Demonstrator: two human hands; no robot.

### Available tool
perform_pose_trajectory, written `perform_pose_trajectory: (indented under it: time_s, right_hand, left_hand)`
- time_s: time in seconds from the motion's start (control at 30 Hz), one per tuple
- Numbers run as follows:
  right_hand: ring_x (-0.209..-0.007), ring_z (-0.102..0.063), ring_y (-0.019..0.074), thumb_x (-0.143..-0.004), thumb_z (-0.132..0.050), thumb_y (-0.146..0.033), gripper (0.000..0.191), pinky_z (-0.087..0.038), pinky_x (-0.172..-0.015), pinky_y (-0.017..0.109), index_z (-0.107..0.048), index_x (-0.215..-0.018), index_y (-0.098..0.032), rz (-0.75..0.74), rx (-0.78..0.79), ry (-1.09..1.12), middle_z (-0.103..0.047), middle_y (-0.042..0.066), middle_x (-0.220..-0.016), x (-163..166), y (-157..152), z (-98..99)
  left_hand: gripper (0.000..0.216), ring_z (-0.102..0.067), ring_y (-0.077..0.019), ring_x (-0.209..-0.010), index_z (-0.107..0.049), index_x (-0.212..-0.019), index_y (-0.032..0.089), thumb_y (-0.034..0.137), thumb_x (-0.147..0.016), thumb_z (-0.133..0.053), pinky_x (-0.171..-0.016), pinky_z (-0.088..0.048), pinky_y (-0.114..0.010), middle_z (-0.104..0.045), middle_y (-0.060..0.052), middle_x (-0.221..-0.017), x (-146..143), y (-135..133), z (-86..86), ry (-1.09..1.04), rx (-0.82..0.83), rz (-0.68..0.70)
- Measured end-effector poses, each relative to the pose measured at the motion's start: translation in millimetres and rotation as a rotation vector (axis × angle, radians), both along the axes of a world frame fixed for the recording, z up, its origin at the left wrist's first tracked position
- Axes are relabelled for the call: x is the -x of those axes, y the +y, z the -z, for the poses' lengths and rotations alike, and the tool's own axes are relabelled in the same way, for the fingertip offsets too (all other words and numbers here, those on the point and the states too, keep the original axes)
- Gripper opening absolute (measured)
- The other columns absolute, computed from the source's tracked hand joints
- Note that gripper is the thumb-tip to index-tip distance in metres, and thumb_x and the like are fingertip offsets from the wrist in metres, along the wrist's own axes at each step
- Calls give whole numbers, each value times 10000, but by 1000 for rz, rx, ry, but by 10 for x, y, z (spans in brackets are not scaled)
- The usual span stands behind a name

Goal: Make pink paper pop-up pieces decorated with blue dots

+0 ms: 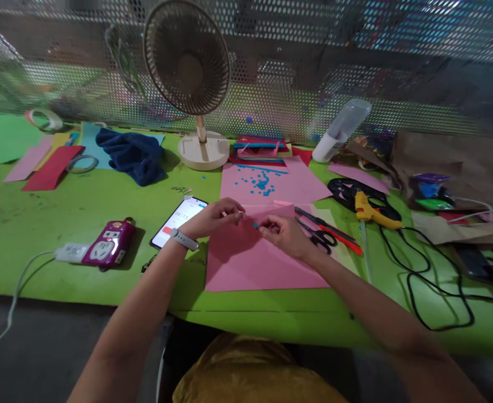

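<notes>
Above a pink paper sheet (255, 268) on the green table, my two hands are close together with a small gap between their fingertips. My right hand (286, 234) is closed in a pinch, with a tiny blue paper piece (255, 225) at its fingertips. My left hand (221, 217), wearing a grey wristband, has its thumb and forefinger pressed together; what they hold is too small to make out. Many blue paper bits (263, 182) lie scattered on another pink sheet (233, 193) just beyond. Black-handled scissors (324, 239) rest right of my right hand, beside an orange-and-black tool (343, 239).
A phone (177, 221) lies under my left forearm. Leftward are a purple power socket (107, 243) and a dark blue cloth (133, 154). A fan (203, 151) and a tilted bottle (342, 129) stand behind. At right, a yellow glue gun (375, 212) trails a black cable (414, 274).
</notes>
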State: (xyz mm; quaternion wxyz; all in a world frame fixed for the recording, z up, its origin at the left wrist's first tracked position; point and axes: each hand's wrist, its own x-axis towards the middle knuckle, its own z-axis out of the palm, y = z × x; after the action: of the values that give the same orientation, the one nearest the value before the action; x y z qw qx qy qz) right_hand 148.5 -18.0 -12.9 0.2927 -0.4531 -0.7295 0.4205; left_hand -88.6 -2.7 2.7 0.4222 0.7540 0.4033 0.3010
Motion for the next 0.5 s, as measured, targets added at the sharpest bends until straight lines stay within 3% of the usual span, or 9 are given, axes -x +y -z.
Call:
perform_pose_trajectory:
  time_s: [0.07,0.27,0.5]
  right_hand:
    - [-633,-549,140,-791,-598,-322,153,-417,-567,262,-660,-830,-188,-7,11,0,-644,16,-712,5,14,48]
    - [-579,-533,132,-803,-588,-326,147,-389,-517,248,-651,-825,-195,-10,36,-22,-631,6,-660,36,67,74]
    - [-569,-539,131,-782,-584,-339,178,-407,-513,254,-644,-826,-178,70,154,50,-632,10,-666,115,68,95]
  left_hand:
    - [357,-621,-140,-796,-639,-815,163,494,-905,-538,-705,-470,-266,-657,-107,-1111,-21,11,54,28,15,22]
    - [349,-614,-169,-851,-596,-768,169,476,-906,-502,-761,-474,-290,-663,-100,-1012,-91,43,191,74,-25,42]
    - [348,-576,-155,-810,-561,-787,173,485,-918,-484,-756,-460,-288,-629,-83,-954,-94,83,242,53,-51,94]
